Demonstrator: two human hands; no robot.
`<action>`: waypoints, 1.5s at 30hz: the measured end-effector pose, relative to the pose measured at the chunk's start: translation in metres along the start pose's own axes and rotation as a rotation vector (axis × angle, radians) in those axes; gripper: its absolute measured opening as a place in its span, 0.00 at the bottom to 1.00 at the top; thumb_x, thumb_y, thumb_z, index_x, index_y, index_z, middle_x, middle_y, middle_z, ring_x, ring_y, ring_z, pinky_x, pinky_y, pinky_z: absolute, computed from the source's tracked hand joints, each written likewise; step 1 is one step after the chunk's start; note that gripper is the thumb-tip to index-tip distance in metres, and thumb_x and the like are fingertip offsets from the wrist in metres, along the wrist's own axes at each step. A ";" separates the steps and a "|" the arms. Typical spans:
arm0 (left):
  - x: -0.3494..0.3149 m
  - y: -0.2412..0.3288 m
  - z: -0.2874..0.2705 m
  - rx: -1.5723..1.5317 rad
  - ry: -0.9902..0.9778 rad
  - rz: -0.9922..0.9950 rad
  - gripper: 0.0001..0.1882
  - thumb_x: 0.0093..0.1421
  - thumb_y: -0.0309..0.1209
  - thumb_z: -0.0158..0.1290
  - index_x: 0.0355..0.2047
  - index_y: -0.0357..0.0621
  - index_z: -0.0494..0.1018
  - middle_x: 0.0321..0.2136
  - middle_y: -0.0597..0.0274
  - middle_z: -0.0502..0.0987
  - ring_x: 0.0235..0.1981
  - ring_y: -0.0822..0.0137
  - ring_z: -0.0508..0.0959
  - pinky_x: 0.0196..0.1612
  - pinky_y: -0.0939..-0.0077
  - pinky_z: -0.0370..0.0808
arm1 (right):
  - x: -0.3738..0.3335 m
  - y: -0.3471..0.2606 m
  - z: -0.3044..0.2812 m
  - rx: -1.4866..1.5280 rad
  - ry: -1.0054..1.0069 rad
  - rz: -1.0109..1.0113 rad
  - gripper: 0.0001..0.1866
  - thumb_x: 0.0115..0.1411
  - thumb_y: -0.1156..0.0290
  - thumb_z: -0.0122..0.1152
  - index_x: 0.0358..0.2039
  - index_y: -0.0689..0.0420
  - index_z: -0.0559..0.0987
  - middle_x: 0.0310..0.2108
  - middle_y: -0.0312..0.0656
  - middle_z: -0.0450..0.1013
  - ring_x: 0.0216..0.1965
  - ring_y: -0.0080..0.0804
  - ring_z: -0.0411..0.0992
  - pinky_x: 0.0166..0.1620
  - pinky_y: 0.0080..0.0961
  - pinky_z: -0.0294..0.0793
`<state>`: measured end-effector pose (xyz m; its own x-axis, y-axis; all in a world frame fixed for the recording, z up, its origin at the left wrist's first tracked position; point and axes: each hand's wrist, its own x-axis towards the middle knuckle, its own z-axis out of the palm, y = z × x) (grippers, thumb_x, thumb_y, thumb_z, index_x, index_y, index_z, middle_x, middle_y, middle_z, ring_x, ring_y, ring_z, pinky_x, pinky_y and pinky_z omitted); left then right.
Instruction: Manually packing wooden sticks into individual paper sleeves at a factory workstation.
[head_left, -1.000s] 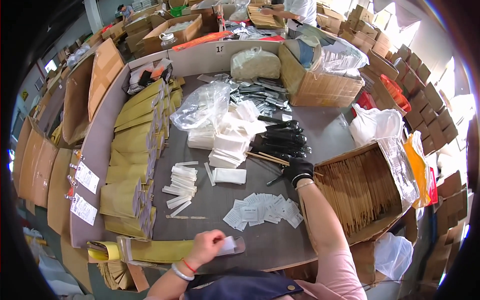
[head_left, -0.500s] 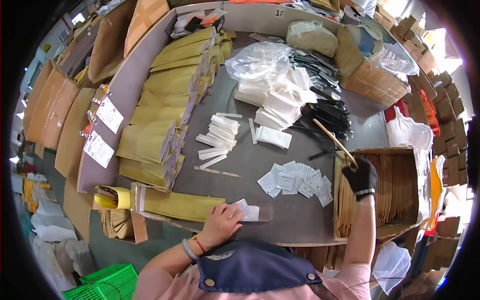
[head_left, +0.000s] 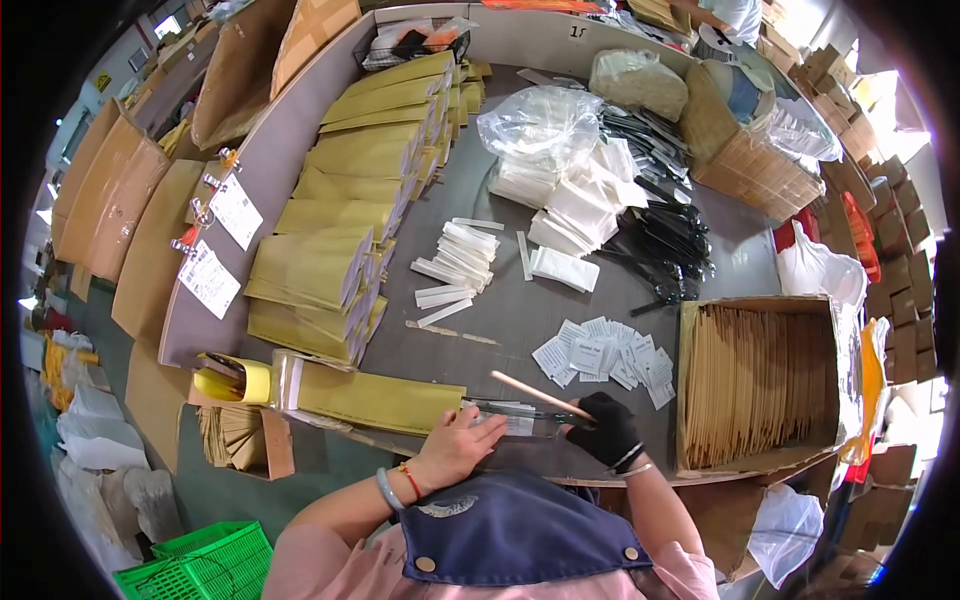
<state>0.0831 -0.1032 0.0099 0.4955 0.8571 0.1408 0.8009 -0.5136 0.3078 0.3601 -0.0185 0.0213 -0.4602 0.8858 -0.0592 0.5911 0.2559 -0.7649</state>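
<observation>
My bare left hand [head_left: 460, 443] lies with its fingers stretched out at the open end of a yellow padded envelope [head_left: 385, 402]. Small white packets [head_left: 518, 426] lie beside its fingertips on a clear strip. My right hand [head_left: 605, 430], in a black fingerless-looking glove, is closed around a thin wooden stick [head_left: 535, 393] that points left toward the envelope. A slim dark item [head_left: 530, 409] runs below the stick from the right hand toward the left fingers; its kind cannot be made out. Printed white sachets [head_left: 605, 352] are spread just beyond the right hand.
Stacked yellow envelopes [head_left: 310, 265] line the left side. Mid-table are white strips [head_left: 455, 265], white packets [head_left: 575, 215] and black slender items [head_left: 665, 240]. A carton [head_left: 688, 390] packed with wooden sticks stands at right; a yellow holder [head_left: 255, 383] sits at the front left.
My right hand has moved left and nearer, from the carton of sticks to beside the envelope, bringing the wooden stick along. My left hand has stayed at the envelope's end.
</observation>
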 end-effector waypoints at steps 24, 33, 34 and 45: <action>0.019 -0.025 -0.013 -0.233 0.036 -0.134 0.37 0.40 0.40 0.68 0.52 0.43 0.71 0.49 0.59 0.70 0.51 0.54 0.67 0.56 0.58 0.64 | 0.015 -0.017 0.078 -0.175 -0.079 -0.284 0.17 0.55 0.68 0.59 0.45 0.57 0.75 0.36 0.47 0.74 0.40 0.47 0.71 0.44 0.39 0.72; 0.028 -0.019 -0.010 -0.180 -0.022 -0.108 0.38 0.40 0.39 0.68 0.54 0.44 0.69 0.49 0.62 0.70 0.50 0.56 0.68 0.55 0.60 0.65 | -0.004 0.002 0.052 -0.178 0.026 -0.012 0.10 0.48 0.68 0.66 0.31 0.56 0.79 0.32 0.48 0.76 0.36 0.47 0.74 0.40 0.38 0.73; 0.034 -0.018 -0.010 -0.172 -0.028 -0.103 0.38 0.40 0.39 0.68 0.54 0.44 0.69 0.48 0.62 0.70 0.49 0.56 0.68 0.55 0.60 0.65 | -0.006 0.008 0.056 -0.064 0.103 0.054 0.09 0.50 0.69 0.65 0.31 0.56 0.79 0.31 0.48 0.75 0.36 0.46 0.74 0.39 0.38 0.73; 0.036 -0.013 -0.006 -0.154 -0.072 -0.034 0.39 0.41 0.43 0.67 0.54 0.43 0.69 0.49 0.59 0.71 0.49 0.55 0.69 0.53 0.59 0.66 | 0.002 0.012 0.106 -0.037 0.206 -0.095 0.09 0.47 0.75 0.65 0.29 0.57 0.73 0.29 0.47 0.71 0.32 0.44 0.71 0.36 0.35 0.71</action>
<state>0.0881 -0.0656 0.0164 0.4962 0.8660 0.0618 0.7596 -0.4675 0.4523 0.2959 -0.0542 -0.0558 -0.3722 0.9164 0.1473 0.5769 0.3528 -0.7367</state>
